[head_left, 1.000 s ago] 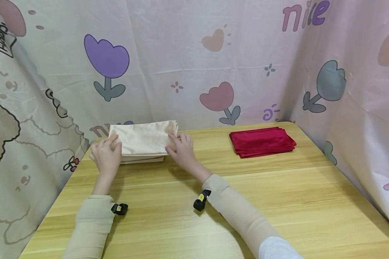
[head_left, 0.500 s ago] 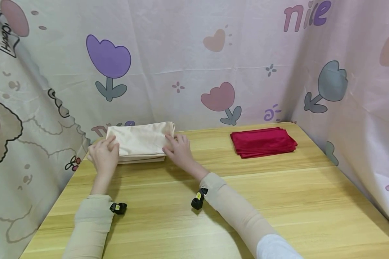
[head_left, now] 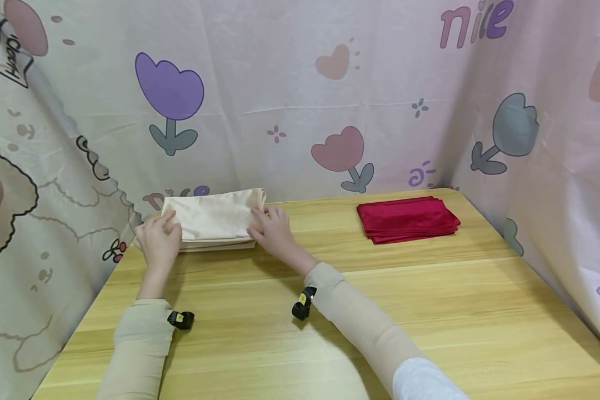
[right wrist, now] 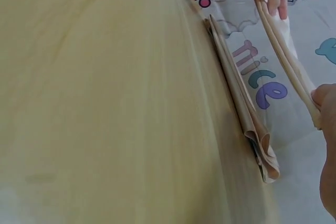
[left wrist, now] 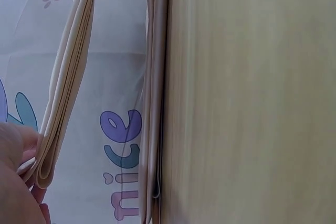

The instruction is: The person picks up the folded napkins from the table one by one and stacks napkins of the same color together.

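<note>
A folded cream cloth [head_left: 212, 216] is held in the air by both hands at the far left of the table. My left hand [head_left: 159, 241] pinches its left end, and my right hand [head_left: 274, 233] pinches its right end. Beneath it, another folded cloth [left wrist: 153, 77] of similar colour lies on the tabletop. Both wrist views show a gap between the held cloth [right wrist: 286, 56] and the lower folded cloth [right wrist: 233, 90]. From the head view, most of the lower one is hidden, with only its front edge showing.
Stacked folds of dark red cloth [head_left: 407, 219] lie at the back right of the wooden table [head_left: 380, 289]. A printed curtain [head_left: 260, 66] hangs close behind the table and along both sides. Small black cameras sit on both wrists.
Both hands have shifted slightly left with the held cloth, which now covers more of the cloth below. The red cloth stays in place; the head view has turned a little.
</note>
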### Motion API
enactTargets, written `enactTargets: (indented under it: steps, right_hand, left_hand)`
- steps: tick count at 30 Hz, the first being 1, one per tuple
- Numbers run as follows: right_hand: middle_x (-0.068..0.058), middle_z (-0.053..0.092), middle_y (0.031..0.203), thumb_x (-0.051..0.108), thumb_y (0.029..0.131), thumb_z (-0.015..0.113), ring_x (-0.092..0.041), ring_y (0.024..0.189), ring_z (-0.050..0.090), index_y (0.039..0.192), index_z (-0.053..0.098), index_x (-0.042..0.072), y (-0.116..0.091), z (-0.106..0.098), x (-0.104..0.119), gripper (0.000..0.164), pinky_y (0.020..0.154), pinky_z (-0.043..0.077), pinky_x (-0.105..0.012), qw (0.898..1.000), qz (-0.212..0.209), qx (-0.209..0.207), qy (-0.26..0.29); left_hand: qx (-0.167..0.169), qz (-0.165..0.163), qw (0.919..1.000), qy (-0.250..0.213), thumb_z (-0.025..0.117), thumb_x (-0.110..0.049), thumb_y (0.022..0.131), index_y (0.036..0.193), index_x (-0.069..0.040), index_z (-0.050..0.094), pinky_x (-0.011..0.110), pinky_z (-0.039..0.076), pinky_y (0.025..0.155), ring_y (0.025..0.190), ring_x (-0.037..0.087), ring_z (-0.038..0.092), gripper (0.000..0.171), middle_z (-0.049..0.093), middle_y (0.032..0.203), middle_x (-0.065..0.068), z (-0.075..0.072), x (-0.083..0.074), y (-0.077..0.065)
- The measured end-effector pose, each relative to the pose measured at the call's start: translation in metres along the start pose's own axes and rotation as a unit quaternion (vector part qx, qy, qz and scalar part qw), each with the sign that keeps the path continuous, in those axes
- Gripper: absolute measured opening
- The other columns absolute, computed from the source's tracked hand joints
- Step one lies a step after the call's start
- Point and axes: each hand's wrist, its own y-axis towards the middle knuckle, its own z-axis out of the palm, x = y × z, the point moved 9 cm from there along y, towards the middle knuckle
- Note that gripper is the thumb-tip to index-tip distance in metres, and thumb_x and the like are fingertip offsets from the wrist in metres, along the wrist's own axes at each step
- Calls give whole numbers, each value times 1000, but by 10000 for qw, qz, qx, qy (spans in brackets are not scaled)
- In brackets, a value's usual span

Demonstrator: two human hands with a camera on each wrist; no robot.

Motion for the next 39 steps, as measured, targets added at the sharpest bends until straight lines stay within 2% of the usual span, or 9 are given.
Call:
enactTargets:
  steps: [7, 14, 17, 25, 34, 39]
  right_hand:
    - [-13, 54, 128, 41, 93, 62, -28, 117, 45, 140, 53, 13, 6, 4, 4, 55, 97, 37, -40, 9993, 74, 324, -170]
    - [-10, 54, 128, 43, 94, 61, -25, 116, 45, 140, 52, 15, 11, 10, 6, 55, 96, 37, -38, 9978, 152, 522, -367]
    - [-9, 53, 129, 43, 94, 60, -25, 117, 44, 141, 51, 16, 13, 13, 6, 55, 97, 36, -38, 9970, 216, 618, -423]
    - [-11, 51, 131, 43, 95, 58, -26, 120, 42, 141, 50, 16, 14, 20, 3, 54, 97, 36, -39, 9947, 349, 815, -524]
    - [-10, 51, 133, 44, 95, 58, -26, 120, 42, 140, 52, 16, 15, 26, 4, 54, 95, 36, -37, 9933, 452, 848, -637]
    - [-9, 49, 137, 45, 96, 56, -25, 123, 41, 145, 46, 17, 17, 35, 2, 57, 95, 36, -38, 9904, 593, 1123, -539]
  left_hand:
    - [214, -146, 9997, 49, 54, -11, 88, 133, -13, 60, 55, 24, 101, 122, 40, 38, 46, 56, 137, 20, 2, 8, 2]
    - [351, -127, 9993, 42, 52, -8, 88, 134, -11, 58, 56, 23, 103, 123, 41, 37, 47, 55, 138, 21, 2, 13, 5]
    - [530, -120, 9983, 186, 51, -11, 90, 137, -11, 56, 58, 22, 103, 125, 43, 35, 47, 53, 140, 22, 4, 16, 6]
    - [1341, -121, 9882, 730, 47, -18, 93, 144, -7, 46, 66, 20, 100, 130, 51, 26, 52, 41, 148, 28, 16, 17, 10]
    - [1567, 55, 9813, 1120, 51, -21, 93, 144, -5, 44, 67, 20, 98, 128, 53, 26, 54, 38, 148, 30, 19, 16, 15]
    - [1756, 194, 9738, 1431, 52, -24, 94, 146, -4, 41, 71, 19, 96, 128, 56, 25, 57, 35, 147, 33, 21, 17, 15]
